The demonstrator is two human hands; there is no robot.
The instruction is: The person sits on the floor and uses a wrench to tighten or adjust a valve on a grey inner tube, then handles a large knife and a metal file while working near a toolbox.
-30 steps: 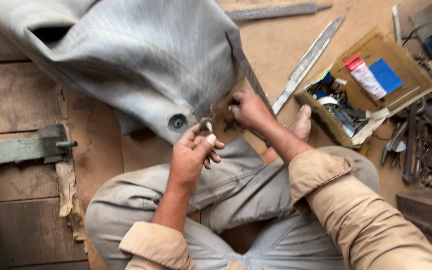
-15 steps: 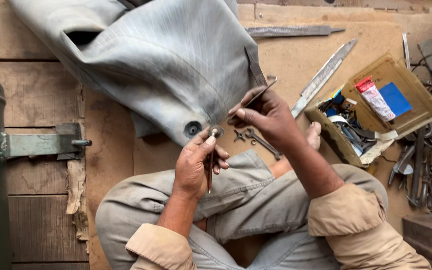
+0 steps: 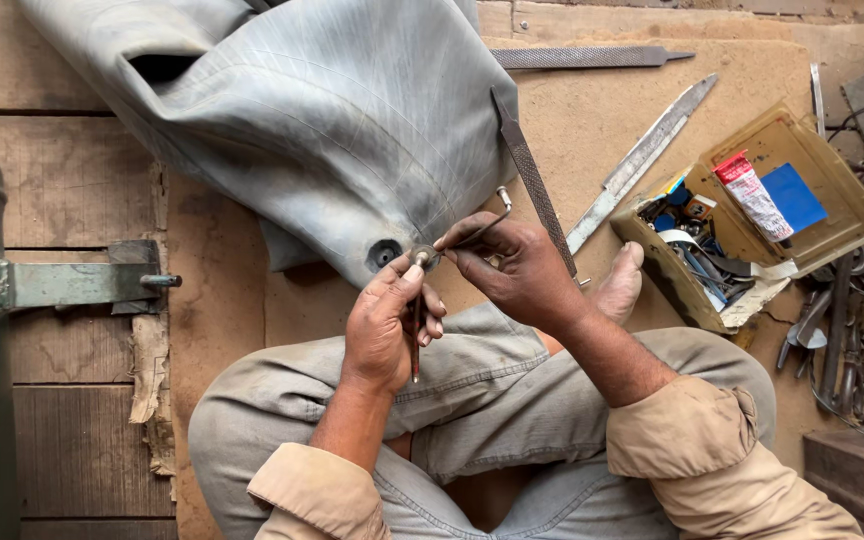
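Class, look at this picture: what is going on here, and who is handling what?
A person sits cross-legged on a wooden floor, working on a grey rubber inner tube. The left hand holds a thin tool upright near the tube's valve hole, while the right hand pinches a small round metal piece there. Files lie nearby, and an open box of small parts sits to the right.

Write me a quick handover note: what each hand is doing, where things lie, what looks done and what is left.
Left hand: grips a thin rod, thumb at a small round metal piece.
Right hand: pinches that piece, a bent wire tool at its fingers.
The grey inner tube lies ahead, its round hole bare beside the piece.
A file rests on the tube; the open box sits to the right.
Done: cannot tell. Left: the piece is not in the hole.
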